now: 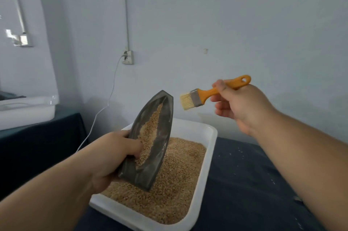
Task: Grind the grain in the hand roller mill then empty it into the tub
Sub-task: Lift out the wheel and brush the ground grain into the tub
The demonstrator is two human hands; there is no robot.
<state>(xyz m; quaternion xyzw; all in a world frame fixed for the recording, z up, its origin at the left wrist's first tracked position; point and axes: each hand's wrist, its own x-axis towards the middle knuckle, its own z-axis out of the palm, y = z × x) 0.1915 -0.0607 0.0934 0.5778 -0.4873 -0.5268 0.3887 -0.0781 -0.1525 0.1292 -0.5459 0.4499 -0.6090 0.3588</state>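
Gripping the lower side of a grey tray (160, 117), the left hand (113, 155) tilts it over the white tub (211, 148) at bottom centre, fingers curled over the tray's rim. The right hand (243, 106), well apart at centre right, pinches the orange handle of a brush (207, 93), bristles toward the tray. A streak of ground grain (150, 132) lies inside. The tray looks light and stiff, probably slick, so the side rim suits a hold; loose grain would spill readily. The tub sits on the dark tabletop (254, 183).

tray (158, 136) above tub (211, 148), brush (207, 93) right
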